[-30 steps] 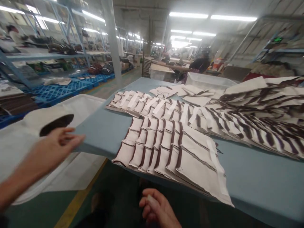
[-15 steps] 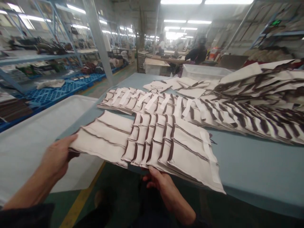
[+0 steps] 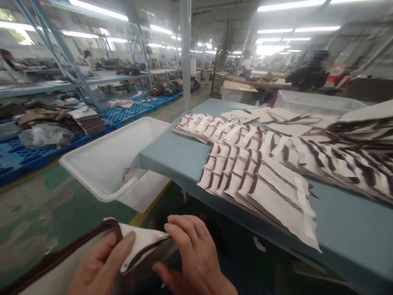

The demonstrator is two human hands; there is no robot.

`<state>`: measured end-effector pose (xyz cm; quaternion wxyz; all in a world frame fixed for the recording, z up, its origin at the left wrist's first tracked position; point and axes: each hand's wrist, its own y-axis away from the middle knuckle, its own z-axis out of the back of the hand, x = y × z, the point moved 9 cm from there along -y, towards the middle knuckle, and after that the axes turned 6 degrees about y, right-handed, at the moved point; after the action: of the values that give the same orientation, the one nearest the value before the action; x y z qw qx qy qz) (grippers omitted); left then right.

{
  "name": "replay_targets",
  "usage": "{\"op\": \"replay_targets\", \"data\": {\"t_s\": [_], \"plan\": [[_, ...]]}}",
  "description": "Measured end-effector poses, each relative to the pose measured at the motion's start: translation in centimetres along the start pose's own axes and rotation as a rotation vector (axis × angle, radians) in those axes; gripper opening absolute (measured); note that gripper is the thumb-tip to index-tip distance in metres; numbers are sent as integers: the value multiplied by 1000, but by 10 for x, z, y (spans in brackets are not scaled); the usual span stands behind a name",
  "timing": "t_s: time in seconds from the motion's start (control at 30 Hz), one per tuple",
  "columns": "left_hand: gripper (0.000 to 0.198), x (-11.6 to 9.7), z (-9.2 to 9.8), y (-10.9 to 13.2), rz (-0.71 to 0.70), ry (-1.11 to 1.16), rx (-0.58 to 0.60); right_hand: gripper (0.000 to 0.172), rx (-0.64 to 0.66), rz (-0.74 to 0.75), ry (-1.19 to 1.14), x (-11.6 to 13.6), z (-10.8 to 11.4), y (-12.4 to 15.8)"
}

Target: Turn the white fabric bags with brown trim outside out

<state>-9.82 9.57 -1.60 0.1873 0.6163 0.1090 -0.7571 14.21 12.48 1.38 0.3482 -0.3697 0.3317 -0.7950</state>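
Both hands hold one cream fabric piece with dark brown edging (image 3: 139, 241) low at the frame's bottom, off the table. My left hand (image 3: 100, 268) pinches its upper edge with the thumb on top. My right hand (image 3: 192, 258) grips its right end, fingers curled over the brown edge. On the blue-grey table (image 3: 172, 153) to the right lie fanned, overlapping rows of the same fabric pieces (image 3: 254, 180), the nearest row hanging over the front edge.
A white plastic bin (image 3: 104, 164) stands left of the table with a piece inside. Blue pallets (image 3: 27, 151) and metal shelving (image 3: 76, 78) fill the left side. A person (image 3: 307, 73) works at a far table. More piled fabric pieces (image 3: 362, 135) lie at the right.
Both hands have lifted a fabric piece off the left end of the near row and drawn it down toward me. The view has turned left, showing the bin.
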Motion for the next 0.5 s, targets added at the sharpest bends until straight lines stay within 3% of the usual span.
{"op": "replay_targets", "data": {"t_s": [0.07, 0.17, 0.23, 0.33, 0.4, 0.5], "plan": [[85, -3, -25, 24, 31, 65, 121, 25, 28, 9, -26, 9, -2, -13], [92, -10, -41, 50, -11, 136, 252, 32, 72, 57, -82, 9, 11, -15], [90, -13, -29, 62, -120, 139, 169, 40, 121, 90, -76, 5, 25, -10], [68, -7, 2, 77, -261, 25, -126, 43, 178, 139, -53, 4, 50, -4], [53, -5, -3, 84, -375, -86, -140, 41, 200, 150, -28, 6, 62, -1], [32, -9, -30, 88, -631, -227, -80, 37, 198, 154, 14, 9, 75, 2]]}}
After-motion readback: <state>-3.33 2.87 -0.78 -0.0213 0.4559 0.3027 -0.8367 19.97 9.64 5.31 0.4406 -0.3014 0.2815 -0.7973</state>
